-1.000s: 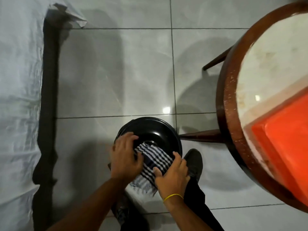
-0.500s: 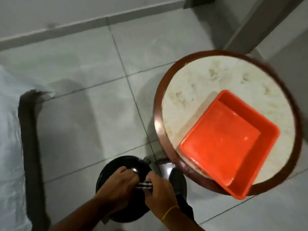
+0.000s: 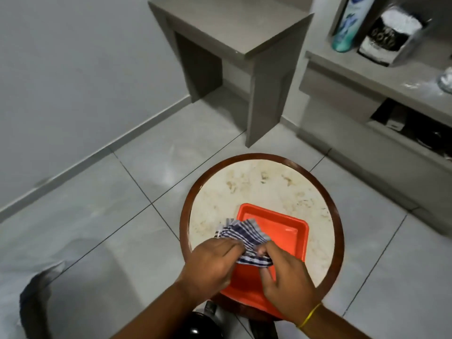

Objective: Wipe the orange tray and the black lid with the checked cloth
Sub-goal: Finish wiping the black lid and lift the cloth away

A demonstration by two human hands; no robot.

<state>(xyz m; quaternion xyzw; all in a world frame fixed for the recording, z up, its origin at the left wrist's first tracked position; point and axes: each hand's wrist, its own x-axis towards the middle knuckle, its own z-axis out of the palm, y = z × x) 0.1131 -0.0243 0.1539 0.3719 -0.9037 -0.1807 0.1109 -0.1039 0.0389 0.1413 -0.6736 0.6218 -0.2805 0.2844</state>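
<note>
Both hands are up over the stool, working the checked cloth point(image 3: 244, 237) between them. The left hand point(image 3: 212, 263) is closed around the cloth's near-left end, fingers curled in. The right hand point(image 3: 285, 277) pinches the lower edge between thumb and fingertips, a yellow band point(image 3: 308, 318) on its wrist. The cloth is bunched and fans away from the knuckles, seemingly hanging just above the orange tray point(image 3: 283, 231); whether it touches the tray floor I can't tell.

The tray sits directly under and just beyond the hands, on the round marble-topped stool point(image 3: 259, 182), its near corner jutting past the stool's edge toward the person. Its long axis looks to run from near-left to far-right, so a wipe would push forward and right. Both hands are about equally close; the right one is over the tray's middle.

The black lid point(image 3: 195, 326) is down at the person's feet, on the tiled floor point(image 3: 110, 204).
</note>
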